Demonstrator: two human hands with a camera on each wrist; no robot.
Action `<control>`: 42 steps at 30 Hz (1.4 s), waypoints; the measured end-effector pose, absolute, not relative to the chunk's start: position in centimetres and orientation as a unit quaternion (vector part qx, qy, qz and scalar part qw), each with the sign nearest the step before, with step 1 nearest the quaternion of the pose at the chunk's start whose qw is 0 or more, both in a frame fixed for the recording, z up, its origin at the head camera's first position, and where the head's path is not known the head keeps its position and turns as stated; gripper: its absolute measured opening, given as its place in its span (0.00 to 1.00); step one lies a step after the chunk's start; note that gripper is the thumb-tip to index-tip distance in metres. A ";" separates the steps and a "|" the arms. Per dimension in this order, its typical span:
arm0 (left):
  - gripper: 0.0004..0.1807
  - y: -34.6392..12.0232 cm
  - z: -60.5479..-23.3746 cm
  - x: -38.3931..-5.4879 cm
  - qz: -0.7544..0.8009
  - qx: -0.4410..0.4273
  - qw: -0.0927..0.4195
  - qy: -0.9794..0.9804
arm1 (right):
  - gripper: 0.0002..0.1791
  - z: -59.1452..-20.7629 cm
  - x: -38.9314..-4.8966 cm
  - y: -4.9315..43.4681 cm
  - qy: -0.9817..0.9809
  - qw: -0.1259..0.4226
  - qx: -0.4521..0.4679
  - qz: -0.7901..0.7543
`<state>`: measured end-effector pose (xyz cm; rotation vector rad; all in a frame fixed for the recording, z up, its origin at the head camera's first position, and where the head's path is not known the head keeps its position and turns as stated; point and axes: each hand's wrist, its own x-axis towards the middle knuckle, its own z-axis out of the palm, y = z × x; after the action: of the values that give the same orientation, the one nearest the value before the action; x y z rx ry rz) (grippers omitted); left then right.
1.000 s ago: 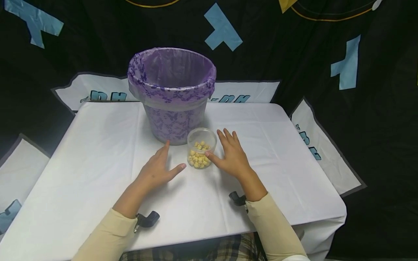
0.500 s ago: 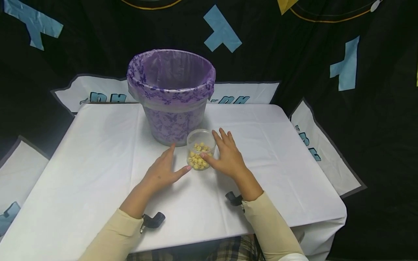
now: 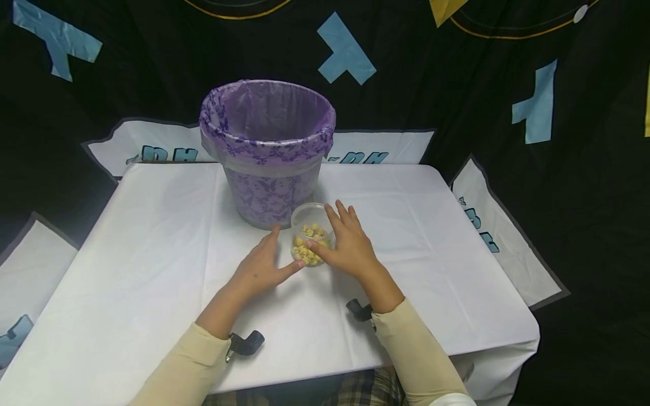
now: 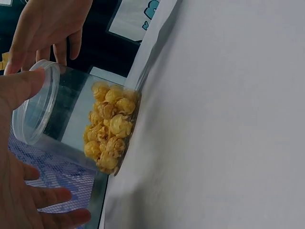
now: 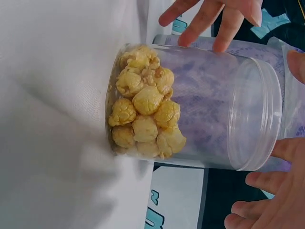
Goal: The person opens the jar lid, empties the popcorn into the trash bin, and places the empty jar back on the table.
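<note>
A clear plastic jar (image 3: 299,217) stands upright on the white table, partly filled with yellow popcorn (image 5: 145,107). Whether its clear top is a lid, I cannot tell. My left hand (image 3: 256,272) is at the jar's near left, fingers spread and mostly straight, thumb by its lower front in the head view. On the right side, my right hand (image 3: 350,248) reaches around the rim with extended fingers, its thumb across the front. In the left wrist view the jar (image 4: 71,114) has both hands around it; firm contact is not plain.
A purple patterned bin (image 3: 274,192) with a purple liner bag (image 3: 264,148) folded over its rim stands right behind the jar. The white cloth-covered table (image 3: 152,293) ends at a near edge by the person's lap. A black curtain (image 3: 421,84) hangs behind.
Both hands have moved closer in around the jar, the left one rightward and the right one leftward. The jar and the bin stay in place on the table.
</note>
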<state>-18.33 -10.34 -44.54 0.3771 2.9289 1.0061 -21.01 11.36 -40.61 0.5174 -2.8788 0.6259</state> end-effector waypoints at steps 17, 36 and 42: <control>0.63 -8.9 -45.4 -19.2 0.381 0.114 -0.008 0.918 | 0.53 -41.0 -21.5 10.3 -0.958 0.057 0.180 0.217; 0.52 -8.2 -46.4 -19.6 0.401 0.118 -0.028 0.908 | 0.49 -41.9 -21.9 9.4 -0.954 0.077 0.175 0.233; 0.45 -8.0 -46.4 -19.6 0.393 0.120 -0.051 0.910 | 0.47 -42.0 -22.1 9.4 -0.955 0.079 0.170 0.232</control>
<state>-19.64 -8.04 -46.41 0.3913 2.9554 1.2771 -22.07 9.39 -41.97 0.5077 -2.8574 0.6948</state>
